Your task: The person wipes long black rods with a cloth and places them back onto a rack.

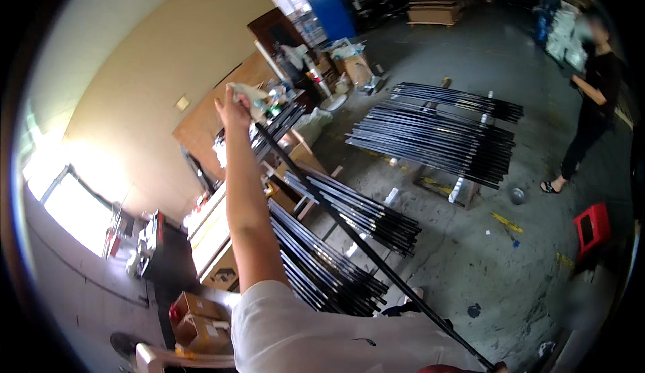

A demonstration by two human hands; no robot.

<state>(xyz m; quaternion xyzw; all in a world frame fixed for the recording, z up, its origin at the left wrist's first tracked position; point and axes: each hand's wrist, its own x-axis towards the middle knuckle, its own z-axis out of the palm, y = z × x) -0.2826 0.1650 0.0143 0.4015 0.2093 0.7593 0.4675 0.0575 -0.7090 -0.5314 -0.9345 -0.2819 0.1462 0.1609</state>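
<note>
My left arm is stretched far up and forward, and my left hand (235, 109) is closed on a pale cloth (248, 92). Just below that hand is the upper end of a long black pole (342, 222); whether the hand touches it I cannot tell. The pole slants down across my body to the lower right. There my right hand (499, 367), mostly cut off by the lower edge, is closed around the pole's near end. Beneath the pole, rows of similar black poles (329, 259) lie side by side on supports.
Another rack of black poles (437, 138) stands further right. At far right is a person (594, 98), with a red box-like object (592, 230) nearer me. Cardboard boxes (201, 322) sit at lower left by a pale chair (151, 358). A metal bowl (517, 196) is on the floor.
</note>
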